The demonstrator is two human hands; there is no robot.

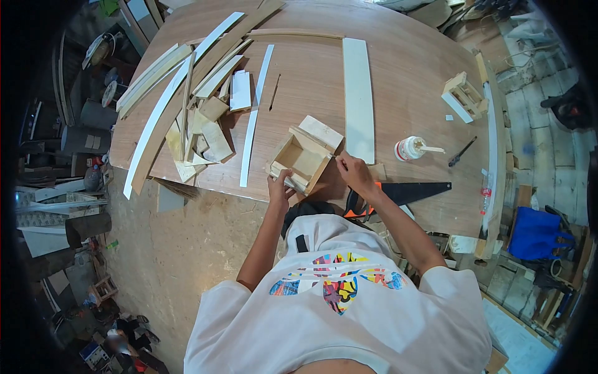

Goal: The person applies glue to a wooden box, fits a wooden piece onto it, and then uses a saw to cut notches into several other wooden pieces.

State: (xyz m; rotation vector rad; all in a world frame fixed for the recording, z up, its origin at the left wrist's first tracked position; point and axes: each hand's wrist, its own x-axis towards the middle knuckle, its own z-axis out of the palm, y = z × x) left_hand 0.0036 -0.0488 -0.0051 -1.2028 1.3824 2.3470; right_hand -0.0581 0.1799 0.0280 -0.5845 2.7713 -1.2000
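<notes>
A small open wooden box (319,175) rests at the table's near edge, tilted toward me. My left hand (281,187) is closed on its near left corner, thumb over the rim. By the box's right side is my right hand (353,171), its fingers pinched together; whatever they hold, if anything, is too small to make out. A short pale wood block (322,129) lies right behind the box. Beside my right forearm is a handsaw (411,191) with an orange and black handle, lying flat.
The wooden table (305,81) carries a pile of strips and offcuts (208,131) on the left. A long pale board (359,100) lies mid-table. Further right are a white glue jar (409,149) with a stick, a dark slim tool (463,151) and a slatted wooden piece (465,98).
</notes>
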